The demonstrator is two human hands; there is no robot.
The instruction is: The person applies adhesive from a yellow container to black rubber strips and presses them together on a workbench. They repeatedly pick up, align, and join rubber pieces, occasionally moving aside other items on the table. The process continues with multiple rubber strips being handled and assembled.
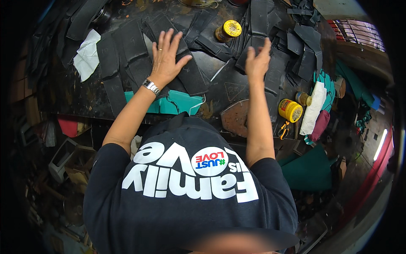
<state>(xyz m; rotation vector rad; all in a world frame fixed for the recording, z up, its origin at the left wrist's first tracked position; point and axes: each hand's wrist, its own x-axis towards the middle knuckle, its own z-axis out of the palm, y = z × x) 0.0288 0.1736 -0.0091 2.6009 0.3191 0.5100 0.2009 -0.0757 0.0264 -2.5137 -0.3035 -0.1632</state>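
Observation:
My left hand (pixel 166 61) lies palm down with its fingers spread on black cut sheets (pixel 193 80), which overlap on the dark table (pixel 218 99). It wears a ring, and a metal watch (pixel 151 86) circles the wrist. To the right, my right hand (pixel 258 63) is open beside a row of black strips (pixel 259 19), thumb and forefinger apart, and I see nothing in it. Whether it touches the strips I cannot tell. Between the hands lies a thin pale stick (pixel 220 70). A dark jar with a yellow lid (pixel 232 28) stands beyond it.
Near the table's front edge lie green sheet pieces (pixel 186 103) and a brown flat piece (pixel 235 117). On the right are a yellow tub (pixel 290 110), a small jar (pixel 303 98), orange-handled scissors (pixel 283 130) and a white roll (pixel 314 108). A white cloth (pixel 87 55) lies left.

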